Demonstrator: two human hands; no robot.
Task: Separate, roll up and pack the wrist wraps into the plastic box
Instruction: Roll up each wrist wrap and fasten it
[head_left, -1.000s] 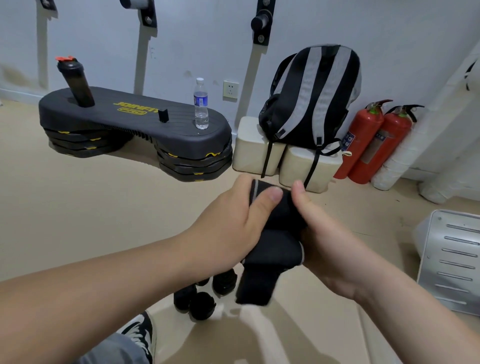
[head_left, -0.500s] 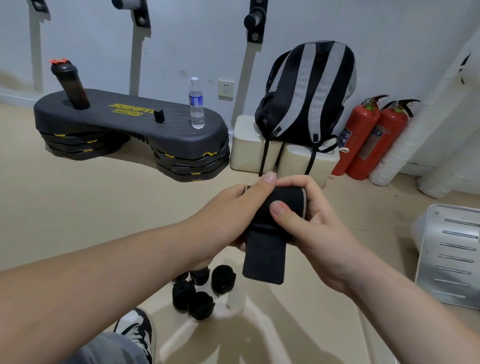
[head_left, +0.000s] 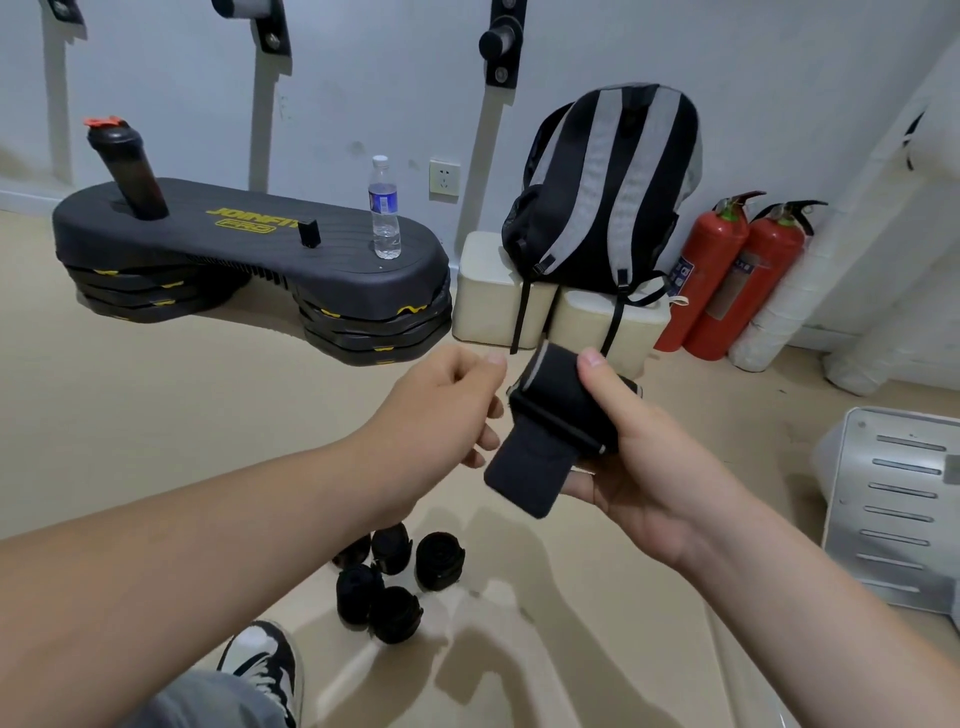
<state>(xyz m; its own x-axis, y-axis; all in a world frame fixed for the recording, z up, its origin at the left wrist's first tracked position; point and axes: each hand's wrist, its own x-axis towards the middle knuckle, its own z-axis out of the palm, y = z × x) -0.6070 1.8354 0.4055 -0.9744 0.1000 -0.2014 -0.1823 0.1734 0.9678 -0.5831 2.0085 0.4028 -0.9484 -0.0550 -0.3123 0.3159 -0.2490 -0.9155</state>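
Note:
My right hand (head_left: 639, 462) grips a mostly rolled black wrist wrap (head_left: 556, 415) in mid air, thumb on top of the roll, with a short loose tail hanging down from it. My left hand (head_left: 441, 410) hovers just left of the roll, fingers loosely curled and holding nothing, apart from the wrap. Several rolled black wrist wraps (head_left: 395, 582) lie in a cluster on the floor below my hands. No plastic box can be made out with certainty.
A black stacked step platform (head_left: 249, 265) with a shaker and a water bottle (head_left: 384, 208) stands ahead left. A striped backpack (head_left: 608, 187) rests on cream blocks; two red fire extinguishers (head_left: 727, 275) lean beside it. A white slotted appliance (head_left: 893, 504) is right. My shoe (head_left: 265, 665) is below.
My left hand has let go of the roll and drawn back to the left. The right hand now holds the wrap alone, and the hanging tail is shorter than a second ago.

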